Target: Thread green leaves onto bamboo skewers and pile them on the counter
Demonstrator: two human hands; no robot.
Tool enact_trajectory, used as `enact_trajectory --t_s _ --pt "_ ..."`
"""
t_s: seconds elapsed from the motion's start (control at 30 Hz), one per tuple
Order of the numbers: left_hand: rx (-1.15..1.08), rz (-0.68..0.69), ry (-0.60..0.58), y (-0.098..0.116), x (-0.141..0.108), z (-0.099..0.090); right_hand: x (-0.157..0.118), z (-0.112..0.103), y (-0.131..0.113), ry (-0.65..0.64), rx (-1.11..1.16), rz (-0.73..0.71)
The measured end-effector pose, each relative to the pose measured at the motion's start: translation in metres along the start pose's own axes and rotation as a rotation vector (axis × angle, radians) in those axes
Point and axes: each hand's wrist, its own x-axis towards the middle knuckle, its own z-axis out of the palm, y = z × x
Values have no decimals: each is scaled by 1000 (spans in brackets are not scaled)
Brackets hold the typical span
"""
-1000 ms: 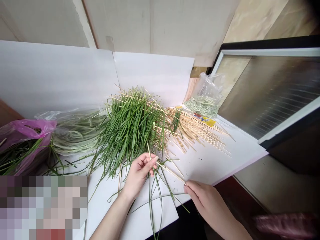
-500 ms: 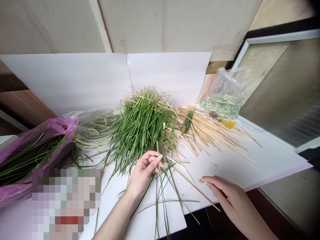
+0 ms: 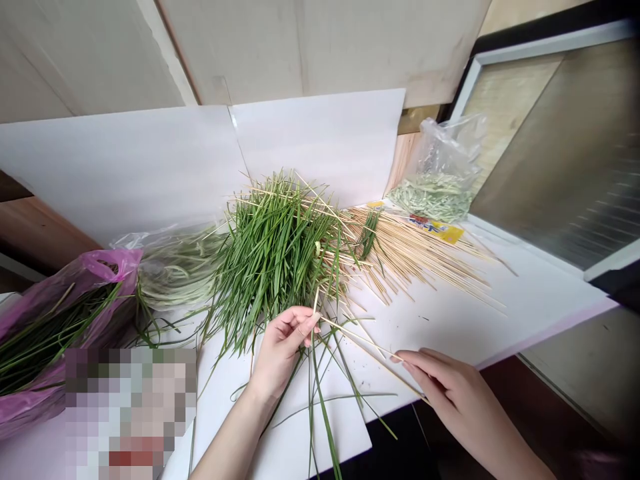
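On white board [image 3: 500, 313]: green grass blades [image 3: 275, 273] heaped; left fingers [image 3: 305, 323] pinch bamboo skewer [image 3: 355, 337], right fingers [image 3: 415, 363] pressed together.

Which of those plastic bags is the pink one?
The far-left bag, holding dark green blades; the middle bag and the right-hand bag are clear plastic.

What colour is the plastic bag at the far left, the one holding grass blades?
The plastic bag is translucent magenta-pink; the head view shows it best.
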Motion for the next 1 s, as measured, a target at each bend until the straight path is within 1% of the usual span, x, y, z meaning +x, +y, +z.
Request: enact_trajectory --t_s 0.17,0.27,0.5,0.77,0.83,1.0 --pt "19 7 -37 -2 -1 -1 1 2 -4 -2 -30 -9" --pt "35 4 -39 -2 -1 0 1 1 -8 -1 -29 -15" --pt "49 -23 -43 0 -2 -1 2 0 -12 52 -29 -58" --pt "78 -34 -79 3 -3 0 3 0 -11 24 -51 -76" --pt "79 -20 -66 4 -3 0 2 0 -11 22 -56 -76" --pt "6 5 31 5 -3 1 2 3 -13 -14 -69 -57"
